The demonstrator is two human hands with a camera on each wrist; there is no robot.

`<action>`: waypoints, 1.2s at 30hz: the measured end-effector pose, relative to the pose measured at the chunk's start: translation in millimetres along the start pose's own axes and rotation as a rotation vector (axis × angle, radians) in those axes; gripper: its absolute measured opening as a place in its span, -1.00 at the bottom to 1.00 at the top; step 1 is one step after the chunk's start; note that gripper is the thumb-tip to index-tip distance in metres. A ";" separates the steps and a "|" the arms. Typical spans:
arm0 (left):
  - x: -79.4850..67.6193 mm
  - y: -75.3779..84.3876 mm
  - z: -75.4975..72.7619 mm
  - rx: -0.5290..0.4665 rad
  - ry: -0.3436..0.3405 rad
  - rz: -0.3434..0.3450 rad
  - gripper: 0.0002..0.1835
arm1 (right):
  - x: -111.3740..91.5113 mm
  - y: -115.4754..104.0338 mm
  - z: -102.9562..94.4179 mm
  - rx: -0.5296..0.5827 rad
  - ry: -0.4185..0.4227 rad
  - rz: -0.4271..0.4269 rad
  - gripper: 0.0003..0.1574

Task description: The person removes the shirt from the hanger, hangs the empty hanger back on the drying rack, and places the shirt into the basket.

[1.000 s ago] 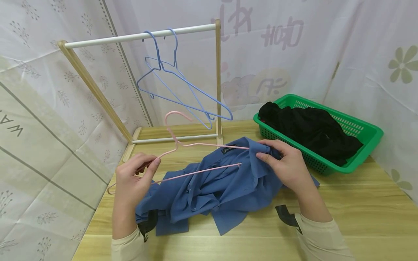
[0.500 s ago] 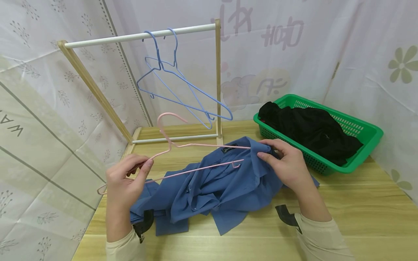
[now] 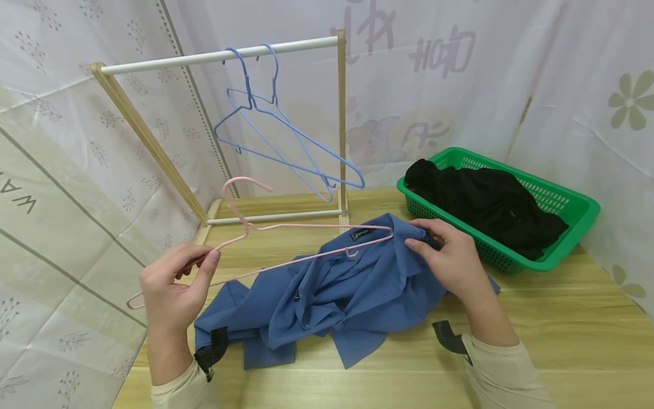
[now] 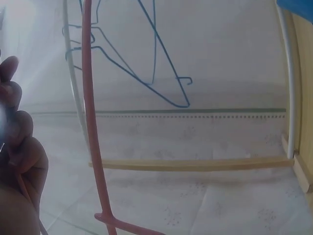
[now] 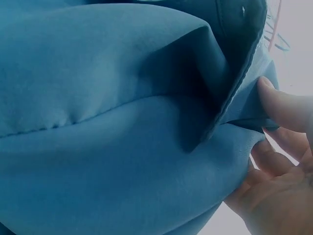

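In the head view my left hand (image 3: 179,284) pinches the left shoulder of a pink clothes hanger (image 3: 286,226), its hook pointing up. The hanger's right end lies against the collar of a blue shirt (image 3: 352,289), just below a dark label. My right hand (image 3: 449,255) grips that collar between thumb and fingers. Crumpled, the rest of the shirt spreads over the table. Up close in the right wrist view, the thumb presses on the shirt's blue cloth (image 5: 122,137). The left wrist view has the curled fingers (image 4: 24,142) at its left edge, with the pink hanger crossing in front.
Behind my hands stands a wooden rack with a white rail (image 3: 204,58). Two blue hangers (image 3: 301,136) hang from it. At the right a green basket (image 3: 572,233) contains black clothing (image 3: 490,204). Patterned curtains border the wooden table (image 3: 398,375).
My left hand has moved left with the pink hanger, drawing its right end from inside the collar into sight. The right hand stays nearly still on the collar.
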State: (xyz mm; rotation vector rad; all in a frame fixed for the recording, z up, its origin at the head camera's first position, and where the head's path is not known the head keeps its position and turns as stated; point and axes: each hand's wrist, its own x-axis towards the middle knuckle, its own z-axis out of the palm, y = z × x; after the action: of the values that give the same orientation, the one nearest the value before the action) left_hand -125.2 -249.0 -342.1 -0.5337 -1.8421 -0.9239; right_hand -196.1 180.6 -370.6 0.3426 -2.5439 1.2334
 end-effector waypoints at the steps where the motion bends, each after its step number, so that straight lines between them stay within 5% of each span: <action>1: 0.2 0.3 -1.0 0.000 0.006 -0.002 -0.93 | -0.1 0.6 0.4 -0.002 -0.004 0.001 -0.54; 14: 2.0 8.4 -8.8 -0.019 0.096 -0.016 -0.87 | -0.3 3.4 3.2 -0.023 -0.052 0.016 -0.50; 36: 5.7 17.0 -7.4 -0.031 0.279 -0.023 -0.74 | -1.0 -0.6 2.9 -0.136 -0.381 0.063 -0.39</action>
State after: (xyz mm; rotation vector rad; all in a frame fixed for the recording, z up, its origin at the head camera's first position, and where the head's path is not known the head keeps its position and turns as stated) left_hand -111.6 -244.6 -329.0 -0.3816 -1.5878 -0.9906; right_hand -195.5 178.1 -372.3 0.5119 -2.9632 1.0943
